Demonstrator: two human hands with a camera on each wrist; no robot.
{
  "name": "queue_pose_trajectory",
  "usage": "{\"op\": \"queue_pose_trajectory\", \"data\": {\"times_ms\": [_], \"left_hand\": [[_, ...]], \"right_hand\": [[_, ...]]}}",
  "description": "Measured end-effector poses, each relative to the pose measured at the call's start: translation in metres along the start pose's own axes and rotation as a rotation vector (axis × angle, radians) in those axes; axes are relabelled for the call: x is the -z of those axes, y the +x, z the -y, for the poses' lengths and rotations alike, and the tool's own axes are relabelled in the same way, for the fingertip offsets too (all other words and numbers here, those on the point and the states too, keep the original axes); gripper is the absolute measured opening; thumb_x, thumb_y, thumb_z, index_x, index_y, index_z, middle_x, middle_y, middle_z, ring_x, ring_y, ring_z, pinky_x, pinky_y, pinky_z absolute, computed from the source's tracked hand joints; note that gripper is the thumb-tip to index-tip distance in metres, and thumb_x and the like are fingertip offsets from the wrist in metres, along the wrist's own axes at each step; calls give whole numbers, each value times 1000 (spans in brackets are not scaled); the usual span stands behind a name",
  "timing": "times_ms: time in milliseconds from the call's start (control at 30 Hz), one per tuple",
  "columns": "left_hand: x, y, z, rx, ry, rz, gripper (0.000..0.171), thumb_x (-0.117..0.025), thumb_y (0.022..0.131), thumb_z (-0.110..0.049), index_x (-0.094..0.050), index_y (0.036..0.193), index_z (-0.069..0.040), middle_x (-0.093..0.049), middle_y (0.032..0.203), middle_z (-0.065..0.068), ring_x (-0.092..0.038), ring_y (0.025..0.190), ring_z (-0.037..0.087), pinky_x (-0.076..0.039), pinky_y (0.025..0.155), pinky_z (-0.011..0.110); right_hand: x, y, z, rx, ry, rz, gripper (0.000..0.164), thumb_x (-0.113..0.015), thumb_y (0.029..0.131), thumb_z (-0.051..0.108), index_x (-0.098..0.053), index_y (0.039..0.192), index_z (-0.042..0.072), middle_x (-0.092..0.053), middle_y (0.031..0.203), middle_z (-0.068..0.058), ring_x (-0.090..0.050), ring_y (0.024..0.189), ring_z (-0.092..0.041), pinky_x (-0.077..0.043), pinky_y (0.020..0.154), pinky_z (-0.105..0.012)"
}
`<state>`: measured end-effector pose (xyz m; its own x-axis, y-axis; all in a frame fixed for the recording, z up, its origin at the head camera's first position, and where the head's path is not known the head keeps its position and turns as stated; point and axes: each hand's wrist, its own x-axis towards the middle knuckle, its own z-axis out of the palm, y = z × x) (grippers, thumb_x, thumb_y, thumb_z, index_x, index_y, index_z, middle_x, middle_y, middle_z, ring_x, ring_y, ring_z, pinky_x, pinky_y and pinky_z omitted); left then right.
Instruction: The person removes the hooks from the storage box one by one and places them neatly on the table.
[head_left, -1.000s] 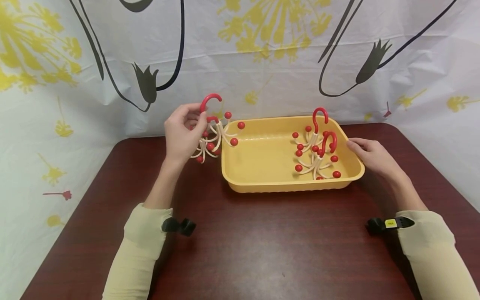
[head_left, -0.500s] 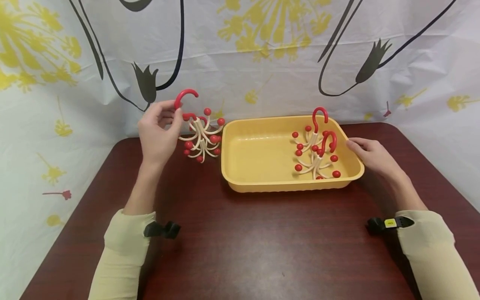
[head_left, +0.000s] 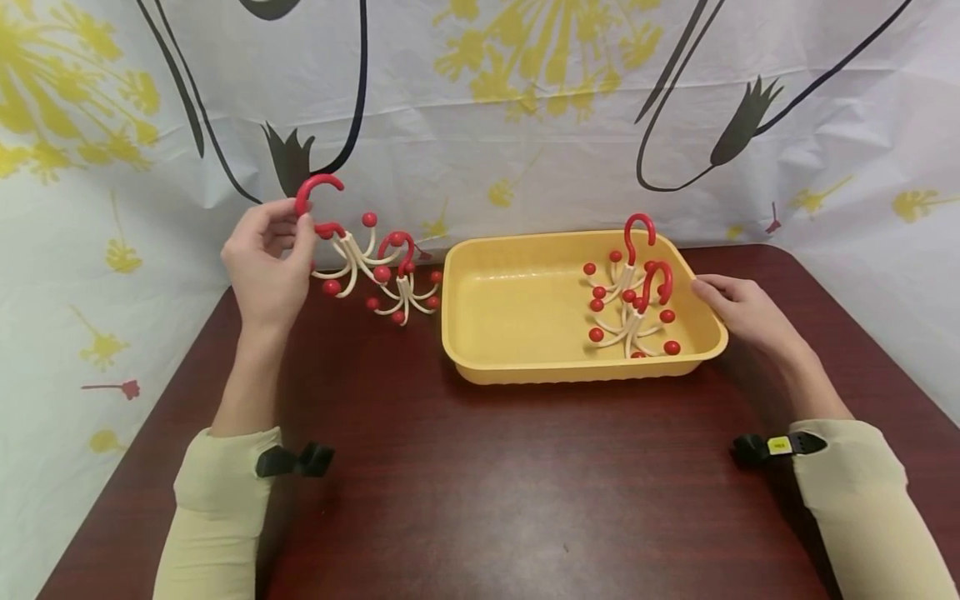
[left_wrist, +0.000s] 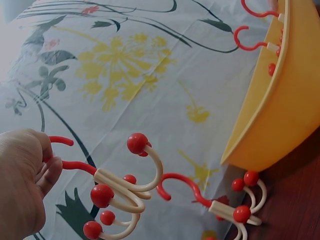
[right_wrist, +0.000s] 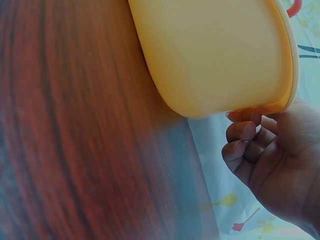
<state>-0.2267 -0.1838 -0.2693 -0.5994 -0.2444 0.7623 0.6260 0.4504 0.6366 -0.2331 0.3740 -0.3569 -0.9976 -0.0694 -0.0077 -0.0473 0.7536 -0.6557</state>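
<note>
Evidently both hands are busy in the head view. The left hand (head_left: 266, 262) pinches, between thumb and fingers, the red hook of a raised hanger (head_left: 349, 242), whose cream arms fan out and end in red balls. That hanger is held tilted, off to the left of the yellow tray (head_left: 517, 368). A similar standing hanger (head_left: 405, 289) rests upright on the dark red counter (head_left: 525, 492), just beside the tray's left end. The right hand (head_left: 750, 312) grips the tray's right end, thumb at the rim. Inside the tray, toward that end, stand a rear hanger (head_left: 628, 275) and a front hanger (head_left: 635, 321), close together with their hooks up. Behind everything hangs a white cloth (head_left: 480, 125) printed with yellow and grey plants.

From the left wrist, the fingers close around the hook of the raised hanger, with the stem slanting away from the hand. The standing hanger's hook comes very near its arms; whether they touch, I cannot tell.

From the right wrist, the fingers are curled under the tray's rim against its outer wall, and a piece of red hook shows above the far rim.
</note>
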Motion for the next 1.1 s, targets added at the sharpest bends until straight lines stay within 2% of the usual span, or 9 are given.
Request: {"op": "queue_pose_trajectory", "data": {"times_ms": [333, 567, 900, 1100], "left_hand": [[13, 2, 18, 84, 60, -54, 21, -67, 93, -4, -71, 110, 7, -70, 104, 15, -61, 77, 5, -52, 75, 13], [19, 1, 33, 95, 121, -69, 21, -67, 94, -4, -71, 109, 8, -70, 103, 15, -59, 75, 1, -50, 73, 11], [24, -5, 57, 128, 166, -41, 22, -64, 93, -4, -71, 108, 10, -72, 99, 16, -56, 71, -3, -47, 69, 9], [23, -9, 74, 167, 178, -24, 23, -62, 93, -3, -69, 108, 13, -64, 89, 7, -54, 72, -3, -46, 68, 12]], "right_hand": [[0, 1, -2, 1, -7, -4, 75, -43, 104, 55, -44, 147, -7, -60, 128, -31, -64, 89, -17, -48, 70, -11], [0, 1, -1, -5, 5, 0, 75, -43, 104, 55, -44, 147, -6, -61, 127, -30, -65, 89, -19, -50, 71, -12], [0, 0, 0, -3, 2, -2, 75, -43, 104, 55, -44, 147, -6, -61, 128, -30, -64, 91, -19, -48, 71, -11], [0, -1, 0, -4, 2, -6, 74, -43, 104, 55, -45, 147, -6, -60, 128, -30, -63, 91, -17, -47, 71, -10]]}}
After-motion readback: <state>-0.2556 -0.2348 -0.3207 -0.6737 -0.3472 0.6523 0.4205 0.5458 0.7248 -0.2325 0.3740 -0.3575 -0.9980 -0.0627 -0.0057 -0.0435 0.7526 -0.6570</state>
